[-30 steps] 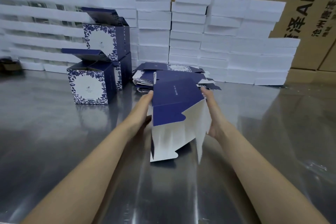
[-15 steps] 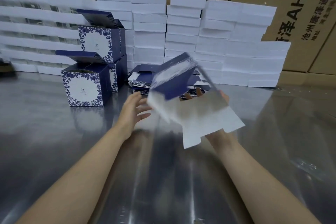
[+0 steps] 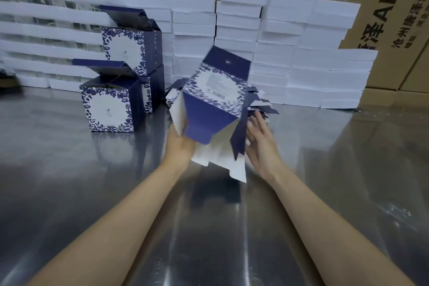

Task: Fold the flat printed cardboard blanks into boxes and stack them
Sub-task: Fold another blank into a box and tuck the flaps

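Steel table [image 3: 69, 169], three folded boxes [image 3: 109, 107], left hand [image 3: 180, 146] gripping one blank [image 3: 209, 118], right hand [image 3: 261, 146] spread

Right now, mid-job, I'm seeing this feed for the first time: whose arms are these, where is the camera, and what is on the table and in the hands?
There is no machine here: these are a person's two bare arms, seen from one wide-angle camera worn on their head, looking forward and down. The left hand grips a half-opened blue-and-white box blank near its lower end, above the shiny metal table. The right hand is open beside the blank's loose flap; I cannot tell whether it touches. At left stand finished folded boxes, lids up, one stacked on another. Behind the hands lies a pile of flat blanks. Along the back are white stacks and brown cartons.
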The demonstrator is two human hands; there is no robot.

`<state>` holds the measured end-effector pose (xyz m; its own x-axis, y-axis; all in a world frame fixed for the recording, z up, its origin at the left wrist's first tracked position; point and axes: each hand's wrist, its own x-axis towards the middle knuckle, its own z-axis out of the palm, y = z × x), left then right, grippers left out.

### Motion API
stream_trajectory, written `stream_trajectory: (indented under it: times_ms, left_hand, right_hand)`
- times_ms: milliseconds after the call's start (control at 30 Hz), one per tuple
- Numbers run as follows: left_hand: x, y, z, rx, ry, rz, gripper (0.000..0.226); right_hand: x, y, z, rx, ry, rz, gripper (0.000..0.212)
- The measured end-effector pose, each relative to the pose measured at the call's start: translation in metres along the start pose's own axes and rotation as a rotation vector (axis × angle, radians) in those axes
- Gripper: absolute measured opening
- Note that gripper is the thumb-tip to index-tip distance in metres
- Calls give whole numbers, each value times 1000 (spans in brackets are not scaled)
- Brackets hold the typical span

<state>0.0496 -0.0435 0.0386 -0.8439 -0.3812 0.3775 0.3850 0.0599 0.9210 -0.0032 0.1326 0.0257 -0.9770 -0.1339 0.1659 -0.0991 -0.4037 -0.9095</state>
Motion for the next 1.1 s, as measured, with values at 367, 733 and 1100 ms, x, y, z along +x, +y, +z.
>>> stream_trajectory:
  times_ms: [367, 733, 1100]
  left_hand:
    - [3, -13, -3, -34, 174, 112, 25]
    - [15, -4, -18, -389, 133, -330, 22]
    - [26, -14, -27, -637, 106, -497, 33]
  right_hand:
    - [-14, 21, 14, -636, -234, -233, 49]
    - [-1, -5, -4, -106, 231, -357, 26]
    - [-18, 16, 12, -736, -179, -383, 67]
